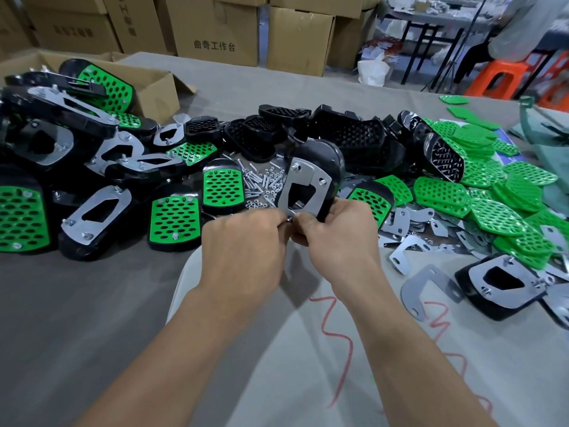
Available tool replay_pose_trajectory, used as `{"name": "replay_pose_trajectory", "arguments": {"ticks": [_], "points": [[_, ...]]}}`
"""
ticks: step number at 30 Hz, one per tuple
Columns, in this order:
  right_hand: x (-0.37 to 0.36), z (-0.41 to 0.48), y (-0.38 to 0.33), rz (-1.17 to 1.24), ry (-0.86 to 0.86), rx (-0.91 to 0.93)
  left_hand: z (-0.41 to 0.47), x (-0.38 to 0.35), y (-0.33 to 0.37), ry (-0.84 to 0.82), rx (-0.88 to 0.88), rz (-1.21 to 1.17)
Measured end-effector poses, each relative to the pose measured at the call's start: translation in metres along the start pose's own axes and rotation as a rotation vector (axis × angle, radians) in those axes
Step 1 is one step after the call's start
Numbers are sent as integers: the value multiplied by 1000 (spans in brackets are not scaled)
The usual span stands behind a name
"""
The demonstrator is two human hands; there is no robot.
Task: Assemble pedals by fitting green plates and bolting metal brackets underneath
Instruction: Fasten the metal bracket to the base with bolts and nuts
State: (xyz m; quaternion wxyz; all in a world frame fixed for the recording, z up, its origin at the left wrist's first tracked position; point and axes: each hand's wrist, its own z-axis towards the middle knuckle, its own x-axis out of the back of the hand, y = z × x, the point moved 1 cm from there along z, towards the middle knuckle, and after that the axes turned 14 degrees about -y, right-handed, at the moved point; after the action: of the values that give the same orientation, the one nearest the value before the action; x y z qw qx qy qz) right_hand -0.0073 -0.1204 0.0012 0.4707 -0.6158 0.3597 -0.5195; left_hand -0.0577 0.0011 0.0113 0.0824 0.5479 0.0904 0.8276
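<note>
Above the middle of the grey cloth-covered tabletop (92, 303), both hands hold a black plastic pedal (326, 155) tilted up, underside facing the person; a flat silver metal bracket (304, 186) lies against it; the right hand (338, 235) grips the pedal's near end, fingers curled round it; the left hand (246, 241) pinches the bracket's near tip; loose silver bolts and nuts (264, 183) lie just behind; perforated green plates (492, 192) are heaped toward the right edge; finished pedals (175, 220) crowd the left edge.
</note>
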Motion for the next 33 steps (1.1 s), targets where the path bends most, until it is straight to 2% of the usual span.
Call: {"name": "replay_pose_trajectory", "arguments": {"ticks": [6, 13, 18, 23, 29, 33], "points": [[-2, 2, -1, 4, -10, 18, -1, 2, 1, 64, 92, -92], [-1, 2, -1, 10, 6, 1, -3, -1, -1, 79, 41, -108], [1, -4, -5, -126, 37, 32, 1, 0, -1, 24, 52, -69], [3, -4, -7, -68, 24, -7, 1, -3, -1, 36, 35, -107], [5, -5, -9, -128, 51, 8, 0, -3, 1, 47, 21, -51], [6, -5, -10, -134, 49, 20, -2, -4, 0, 48, -2, -129]]}}
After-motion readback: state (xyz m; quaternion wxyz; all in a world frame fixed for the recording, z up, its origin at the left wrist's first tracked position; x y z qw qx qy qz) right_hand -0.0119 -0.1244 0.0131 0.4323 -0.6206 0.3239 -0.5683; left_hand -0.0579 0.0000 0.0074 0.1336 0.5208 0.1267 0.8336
